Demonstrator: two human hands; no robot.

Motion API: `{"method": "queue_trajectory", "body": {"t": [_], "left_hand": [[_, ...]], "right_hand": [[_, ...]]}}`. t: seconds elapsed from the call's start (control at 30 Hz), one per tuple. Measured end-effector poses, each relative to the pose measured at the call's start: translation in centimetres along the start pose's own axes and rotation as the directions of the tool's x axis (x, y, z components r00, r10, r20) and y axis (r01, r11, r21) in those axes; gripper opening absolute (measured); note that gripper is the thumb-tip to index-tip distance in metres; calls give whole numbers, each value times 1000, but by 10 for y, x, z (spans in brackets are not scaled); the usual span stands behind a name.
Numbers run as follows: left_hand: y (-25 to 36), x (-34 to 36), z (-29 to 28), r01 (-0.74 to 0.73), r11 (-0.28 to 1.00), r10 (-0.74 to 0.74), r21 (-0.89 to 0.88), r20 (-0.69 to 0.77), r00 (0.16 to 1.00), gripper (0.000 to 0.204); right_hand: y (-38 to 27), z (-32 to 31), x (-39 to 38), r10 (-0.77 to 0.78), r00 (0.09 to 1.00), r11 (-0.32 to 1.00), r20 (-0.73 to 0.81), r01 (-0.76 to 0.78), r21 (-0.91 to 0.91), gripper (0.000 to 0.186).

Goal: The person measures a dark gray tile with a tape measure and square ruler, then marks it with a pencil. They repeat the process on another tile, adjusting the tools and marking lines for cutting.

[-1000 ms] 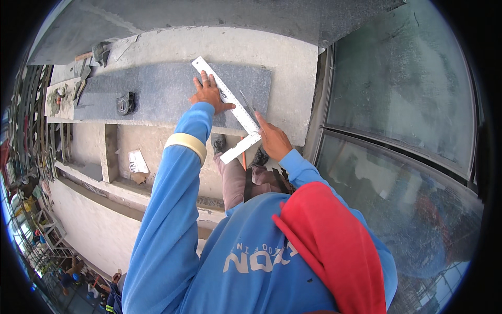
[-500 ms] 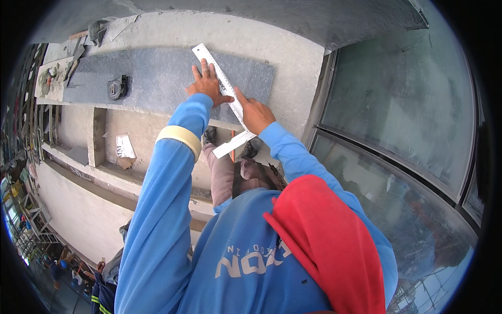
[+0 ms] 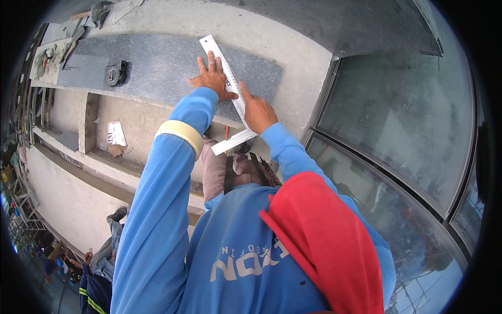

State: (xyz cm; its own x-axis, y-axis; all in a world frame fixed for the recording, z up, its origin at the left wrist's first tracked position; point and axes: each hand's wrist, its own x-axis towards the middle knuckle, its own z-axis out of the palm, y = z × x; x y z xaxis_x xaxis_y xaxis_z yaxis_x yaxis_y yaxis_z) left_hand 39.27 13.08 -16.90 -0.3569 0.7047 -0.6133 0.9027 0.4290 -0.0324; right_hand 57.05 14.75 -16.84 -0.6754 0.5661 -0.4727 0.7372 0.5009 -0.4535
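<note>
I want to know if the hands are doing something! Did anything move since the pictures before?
Hardly anything. The left hand still lies flat on the white metal square, and the right hand still presses it near its corner onto the grey stone slab. Square and hands keep the same place on the slab. The tape measure has not moved. Only the view shifted a little.

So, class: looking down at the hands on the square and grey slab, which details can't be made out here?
- Right hand: head view; its fingertips are hidden behind the steel square.
- Square's corner: covered by that hand.
- Slab: its near edge passes behind the left hand.
- Small black object on the slab: too small to identify.
</note>
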Motion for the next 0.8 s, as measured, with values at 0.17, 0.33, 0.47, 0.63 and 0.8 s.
{"method": "queue_trajectory", "body": {"t": [0.17, 0.33, 0.47, 0.63, 0.8], "left_hand": [[-2, 3, 1, 3, 1000, -3, 8, 18, 1000, 134], [1, 7, 6, 19, 999, -19, 37, 20, 1000, 126], [2, 5, 5, -9, 996, 9, 90, -4, 1000, 129], [2, 0, 0, -7, 996, 6, 84, 21, 1000, 136], [2, 2, 0, -10, 997, 9, 80, 18, 1000, 136]], "right_hand": [[-14, -11, 30, -15, 1000, 999, -26, 16, 37, 69], [-37, -28, 89, -8, 1000, 1000, -26, 8, 18, 69], [-33, -27, 60, 19, 999, 1000, 44, -18, -20, 69], [3, -7, -41, 64, 994, 998, 84, -62, -28, 71], [-12, -10, 26, 0, 1000, 1000, -14, 1, 27, 71]]}}
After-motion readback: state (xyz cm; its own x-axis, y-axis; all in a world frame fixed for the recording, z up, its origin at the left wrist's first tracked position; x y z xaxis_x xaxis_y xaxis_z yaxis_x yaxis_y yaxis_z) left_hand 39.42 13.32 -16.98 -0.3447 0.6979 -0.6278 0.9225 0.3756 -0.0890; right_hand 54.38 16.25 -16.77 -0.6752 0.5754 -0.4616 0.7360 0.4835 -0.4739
